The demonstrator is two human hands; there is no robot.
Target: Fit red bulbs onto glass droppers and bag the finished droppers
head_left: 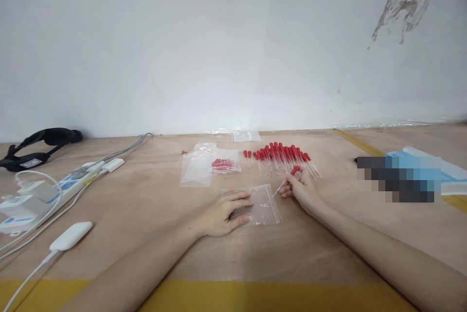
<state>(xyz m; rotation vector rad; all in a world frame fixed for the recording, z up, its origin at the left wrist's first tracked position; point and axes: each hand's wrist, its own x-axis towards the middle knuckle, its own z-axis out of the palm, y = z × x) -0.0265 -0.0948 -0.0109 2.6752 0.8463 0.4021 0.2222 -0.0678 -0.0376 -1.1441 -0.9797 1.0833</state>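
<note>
Plywood tabletop [153, 234] is seen from the head camera, running back to a plain white wall. At mid-table a clear zip bag [263, 205] lies flat, and it is pinned at its near-left edge by the left hand [226, 212], whose fingers are spread and pressed down on the film. Just to the right, a red-bulbed dropper [287, 179] is pinched between thumb and fingertips of the right hand [305, 190], its thin clear tip angled down toward the bag's mouth. Behind that hand a row of loose droppers [282, 155] is laid out, and to its left a filled bag [224, 165] and empty bags [197, 168] are placed. A power strip [69, 183] with cables is seen at far left.

The dropper is judged very light, its clear stem stiff, slender and possibly brittle, so it is best held at the soft rubber bulb or just below it. The bag film is judged limp and slippery, needing to be held down near its opening.
</note>
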